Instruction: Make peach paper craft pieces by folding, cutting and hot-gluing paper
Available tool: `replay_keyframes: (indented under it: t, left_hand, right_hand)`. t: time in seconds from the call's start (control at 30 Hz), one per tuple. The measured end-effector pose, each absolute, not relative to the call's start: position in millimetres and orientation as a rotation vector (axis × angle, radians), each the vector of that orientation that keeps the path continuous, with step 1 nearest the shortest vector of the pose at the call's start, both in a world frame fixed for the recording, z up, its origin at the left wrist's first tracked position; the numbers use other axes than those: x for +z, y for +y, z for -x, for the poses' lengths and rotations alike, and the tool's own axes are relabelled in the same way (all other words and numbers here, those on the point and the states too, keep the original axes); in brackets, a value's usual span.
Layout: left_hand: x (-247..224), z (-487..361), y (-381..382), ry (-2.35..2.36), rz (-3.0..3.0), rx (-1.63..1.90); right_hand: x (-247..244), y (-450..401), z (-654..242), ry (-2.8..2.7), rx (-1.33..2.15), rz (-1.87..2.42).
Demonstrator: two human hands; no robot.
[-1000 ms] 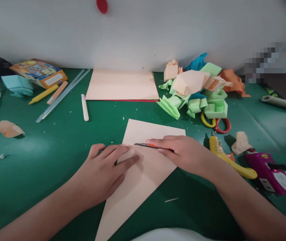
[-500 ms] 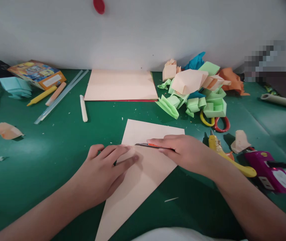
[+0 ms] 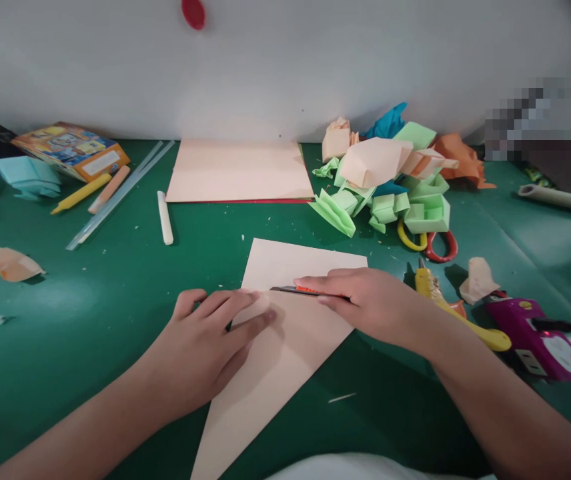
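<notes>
A pale peach sheet of paper (image 3: 285, 360), folded with a triangular lower part, lies on the green table. My left hand (image 3: 218, 340) rests on its left side, fingers spread and pressing near the fold line. In my right hand (image 3: 365, 297) is a box cutter (image 3: 308, 291) with an orange part and a dark blade. The blade lies flat along the fold, its tip pointing left toward my left fingertips. My right fingers wrap round the cutter and hide its rear end.
Behind lie a stack of paper sheets (image 3: 240, 173) and a heap of folded paper (image 3: 380, 173). Scissors (image 3: 440, 247), a yellow glue gun (image 3: 458, 313) and a magenta power adapter (image 3: 540, 340) sit at right. At left are glue sticks (image 3: 120, 197), crayons (image 3: 83, 193) and a box (image 3: 73, 150).
The view has shifted very slightly. Both hands, the box cutter and the paper otherwise look the same.
</notes>
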State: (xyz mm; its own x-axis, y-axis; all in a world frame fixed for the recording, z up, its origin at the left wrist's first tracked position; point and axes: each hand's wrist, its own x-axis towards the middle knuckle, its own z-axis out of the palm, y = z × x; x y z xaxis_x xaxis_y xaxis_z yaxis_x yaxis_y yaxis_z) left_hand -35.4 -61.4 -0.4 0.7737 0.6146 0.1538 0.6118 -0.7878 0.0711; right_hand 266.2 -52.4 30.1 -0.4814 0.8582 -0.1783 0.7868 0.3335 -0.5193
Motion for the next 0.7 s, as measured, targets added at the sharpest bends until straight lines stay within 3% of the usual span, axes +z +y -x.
replay_keyframes:
  t: [0.7]
  left_hand:
    - [-1.2,36.1,-59.8,1.015,-2.930,0.279]
  right_hand:
    - [34.5,-54.9,-268.4,-2.499,0.793,1.580]
